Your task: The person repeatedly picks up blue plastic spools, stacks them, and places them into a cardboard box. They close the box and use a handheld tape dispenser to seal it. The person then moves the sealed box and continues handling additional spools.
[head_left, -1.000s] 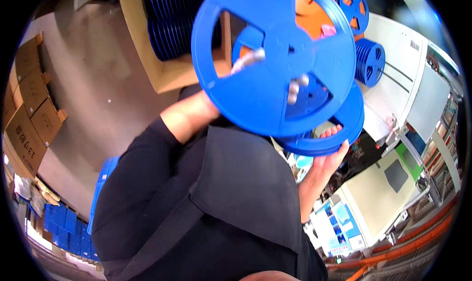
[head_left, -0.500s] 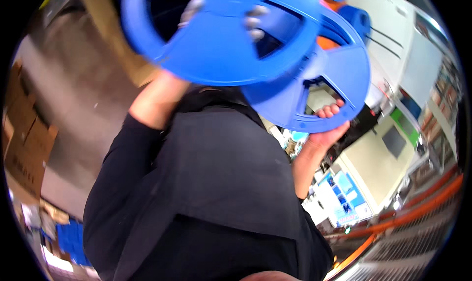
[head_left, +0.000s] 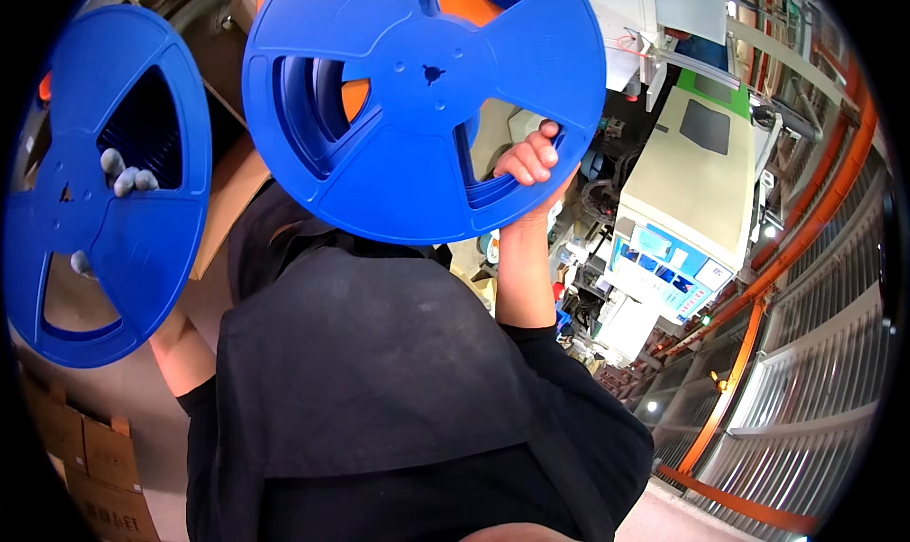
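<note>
At the left, my left hand (head_left: 128,174) grips a large blue plastic reel (head_left: 142,243). Its fingers, with grey-white fingertip coverings, come through the reel's cut-outs, and the palm is hidden behind. A second blue reel (head_left: 370,182) stands face-on at the upper middle, in front of my chest. My bare right hand (head_left: 531,158) has its fingers hooked through that reel's lower right cut-out and wrapped over the rim. Further blue rims show through its openings, so several reels seem stacked there. The two held groups are apart.
An open cardboard box (head_left: 232,187) is between the reels. Brown cartons (head_left: 109,457) stand at the lower left. To the right is a beige machine (head_left: 682,172) with a blue-and-white panel, beside cluttered equipment. Orange pipes (head_left: 815,187) run along a ribbed wall.
My left hand has carried its reel from the upper middle to the far left, away from the other reel. The right-hand reel now sits further left in view, no longer overlapped.
</note>
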Demonstrator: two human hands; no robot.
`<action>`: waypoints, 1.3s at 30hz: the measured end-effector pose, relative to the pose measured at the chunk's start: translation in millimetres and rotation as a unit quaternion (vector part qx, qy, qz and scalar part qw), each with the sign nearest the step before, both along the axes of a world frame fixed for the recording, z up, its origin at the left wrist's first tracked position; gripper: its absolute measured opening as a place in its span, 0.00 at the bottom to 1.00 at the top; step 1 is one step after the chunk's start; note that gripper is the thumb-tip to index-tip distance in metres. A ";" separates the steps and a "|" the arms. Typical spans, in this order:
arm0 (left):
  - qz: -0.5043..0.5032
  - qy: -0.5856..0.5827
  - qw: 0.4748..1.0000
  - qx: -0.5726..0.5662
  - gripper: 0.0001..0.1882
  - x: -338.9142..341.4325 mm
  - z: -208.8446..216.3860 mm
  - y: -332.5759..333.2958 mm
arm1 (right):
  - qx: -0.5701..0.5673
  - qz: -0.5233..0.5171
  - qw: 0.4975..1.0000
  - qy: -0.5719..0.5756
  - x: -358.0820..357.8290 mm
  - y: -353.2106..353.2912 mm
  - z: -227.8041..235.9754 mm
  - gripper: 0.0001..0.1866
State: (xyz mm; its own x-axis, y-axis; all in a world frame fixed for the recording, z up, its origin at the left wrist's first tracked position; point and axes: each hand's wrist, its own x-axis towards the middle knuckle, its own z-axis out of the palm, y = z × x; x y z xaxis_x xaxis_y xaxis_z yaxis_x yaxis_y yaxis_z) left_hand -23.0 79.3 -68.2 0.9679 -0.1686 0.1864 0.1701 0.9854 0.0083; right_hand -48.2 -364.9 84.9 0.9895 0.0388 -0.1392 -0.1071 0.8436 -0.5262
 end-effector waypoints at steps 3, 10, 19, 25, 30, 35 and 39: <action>-0.011 0.066 0.998 0.017 0.51 -10.3 2.1 2.7 | 0.023 -0.003 1.000 0.015 6.2 6.8 4.2 0.19; 0.001 0.227 0.953 0.199 0.43 -16.1 15.0 -19.9 | -0.006 -0.009 0.998 0.069 28.1 23.5 10.9 0.19; -0.132 0.190 0.906 0.353 0.51 10.5 62.5 -118.6 | -0.415 0.079 0.906 0.038 26.5 161.8 10.6 0.28; -0.124 0.181 0.940 0.261 0.33 7.7 48.4 -120.9 | -0.393 0.148 0.905 0.069 19.2 150.2 9.0 0.31; -0.170 0.196 0.962 0.081 0.45 -21.2 15.8 -89.0 | -0.472 0.035 0.865 0.169 17.3 104.2 10.4 0.29; -0.192 0.153 0.969 -0.029 0.48 -21.6 10.7 -96.7 | -0.479 -0.021 0.850 0.218 9.0 77.1 9.1 0.28; -0.207 0.158 0.964 -0.060 0.47 -26.2 9.8 -100.8 | -0.449 -0.019 0.864 0.229 4.8 68.6 7.2 0.25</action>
